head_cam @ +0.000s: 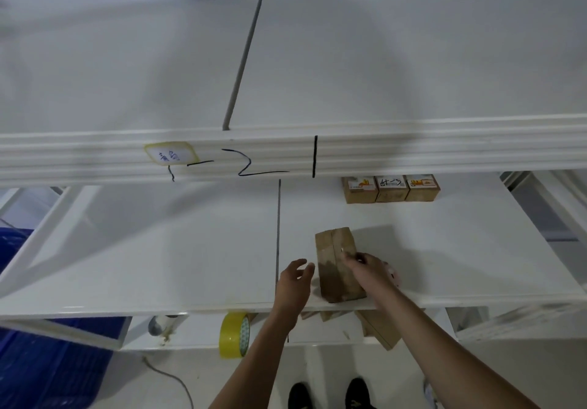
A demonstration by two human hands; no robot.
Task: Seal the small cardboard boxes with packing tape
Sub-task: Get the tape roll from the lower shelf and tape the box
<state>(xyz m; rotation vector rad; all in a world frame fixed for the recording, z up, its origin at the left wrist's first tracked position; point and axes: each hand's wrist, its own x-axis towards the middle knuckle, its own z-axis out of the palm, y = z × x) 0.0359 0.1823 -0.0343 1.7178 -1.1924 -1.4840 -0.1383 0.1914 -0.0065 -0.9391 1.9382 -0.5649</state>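
A small brown cardboard box (pixel 337 267) stands on the middle white shelf (pixel 158 250) near its front edge, with a seam running down its top face. My right hand (pixel 368 269) sits over the box's right side, fingers curled against its top; something pinkish shows under the palm. Just left of the box my left hand (pixel 293 283) hovers with relaxed, spread fingers, holding nothing. A yellow roll of packing tape (pixel 234 335) stands on edge on the lower shelf, below the left wrist.
Three small labelled cardboard boxes (pixel 390 189) line the back of the middle shelf. An upper shelf rail (pixel 413 151) with marker writing runs across above. Flat cardboard pieces (pixel 378 329) lie on the lower shelf. A blue crate (pixel 47 364) stands at lower left. A cable trails on the floor.
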